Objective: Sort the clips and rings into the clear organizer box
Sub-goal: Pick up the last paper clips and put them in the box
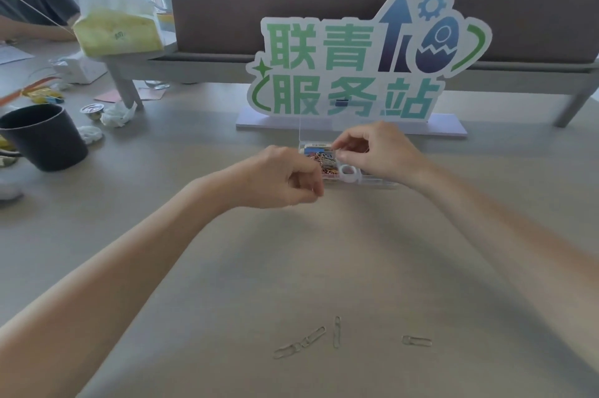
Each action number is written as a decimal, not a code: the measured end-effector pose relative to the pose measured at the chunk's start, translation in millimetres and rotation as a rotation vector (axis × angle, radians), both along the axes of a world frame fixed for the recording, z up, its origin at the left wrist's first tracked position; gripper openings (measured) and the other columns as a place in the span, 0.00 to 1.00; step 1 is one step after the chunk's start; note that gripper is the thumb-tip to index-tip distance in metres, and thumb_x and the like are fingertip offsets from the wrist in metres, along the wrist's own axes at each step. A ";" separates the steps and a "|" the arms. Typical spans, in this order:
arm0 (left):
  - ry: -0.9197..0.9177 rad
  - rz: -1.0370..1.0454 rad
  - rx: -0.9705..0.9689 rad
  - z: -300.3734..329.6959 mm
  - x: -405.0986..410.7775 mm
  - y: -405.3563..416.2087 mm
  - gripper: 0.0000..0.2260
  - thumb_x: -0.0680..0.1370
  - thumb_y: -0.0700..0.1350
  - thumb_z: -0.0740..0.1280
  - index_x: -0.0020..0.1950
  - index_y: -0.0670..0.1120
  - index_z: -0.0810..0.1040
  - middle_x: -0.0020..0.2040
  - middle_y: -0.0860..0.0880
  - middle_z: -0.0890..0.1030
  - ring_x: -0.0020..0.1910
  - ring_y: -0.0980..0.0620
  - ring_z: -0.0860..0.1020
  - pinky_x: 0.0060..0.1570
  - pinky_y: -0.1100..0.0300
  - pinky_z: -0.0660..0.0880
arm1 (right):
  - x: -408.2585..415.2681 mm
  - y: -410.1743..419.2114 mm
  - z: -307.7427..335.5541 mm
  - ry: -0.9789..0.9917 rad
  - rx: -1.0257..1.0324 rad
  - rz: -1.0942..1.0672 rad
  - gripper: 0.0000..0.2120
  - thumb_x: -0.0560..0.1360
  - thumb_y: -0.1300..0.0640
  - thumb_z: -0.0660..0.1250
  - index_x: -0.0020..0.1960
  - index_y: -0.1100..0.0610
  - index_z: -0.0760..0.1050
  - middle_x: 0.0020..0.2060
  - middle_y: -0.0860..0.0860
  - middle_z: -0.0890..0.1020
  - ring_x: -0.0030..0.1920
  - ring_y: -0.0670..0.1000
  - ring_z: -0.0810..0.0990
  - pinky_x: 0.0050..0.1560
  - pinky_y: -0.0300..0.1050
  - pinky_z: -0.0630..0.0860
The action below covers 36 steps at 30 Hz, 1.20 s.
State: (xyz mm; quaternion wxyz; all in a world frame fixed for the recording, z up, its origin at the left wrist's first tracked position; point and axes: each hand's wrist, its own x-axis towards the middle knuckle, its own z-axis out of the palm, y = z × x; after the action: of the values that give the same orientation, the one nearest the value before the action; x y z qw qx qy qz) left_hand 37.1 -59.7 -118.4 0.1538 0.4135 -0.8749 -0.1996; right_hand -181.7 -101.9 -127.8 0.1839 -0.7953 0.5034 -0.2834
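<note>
While my hands (pixel 324 167) pinch at the organizer box (pixel 372 182), 4 paper clips (pixel 337 336) lie behind them, nearer me.

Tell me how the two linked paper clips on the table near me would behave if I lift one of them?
The linked paper clips look like thin bent wire, so probably very light. Hooked together, the second likely dangles and swings, and could slip off. Lying flat on the smooth table, they may slide away before a fingertip gets under them.
</note>
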 end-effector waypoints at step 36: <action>-0.081 -0.148 0.320 -17.0 14.1 110.9 0.03 0.73 0.43 0.74 0.45 0.50 0.84 0.39 0.52 0.83 0.35 0.57 0.77 0.38 0.68 0.72 | -28.0 157.0 -28.2 0.115 0.093 0.463 0.08 0.68 0.46 0.77 0.40 0.49 0.83 0.38 0.44 0.76 0.36 0.44 0.76 0.36 0.31 0.67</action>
State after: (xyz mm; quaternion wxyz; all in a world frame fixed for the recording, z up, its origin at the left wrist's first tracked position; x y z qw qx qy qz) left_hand 51.2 51.2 -135.4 0.0355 0.3751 -0.8655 -0.3301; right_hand -209.7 55.0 -156.0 0.2515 -0.8949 0.3299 -0.1646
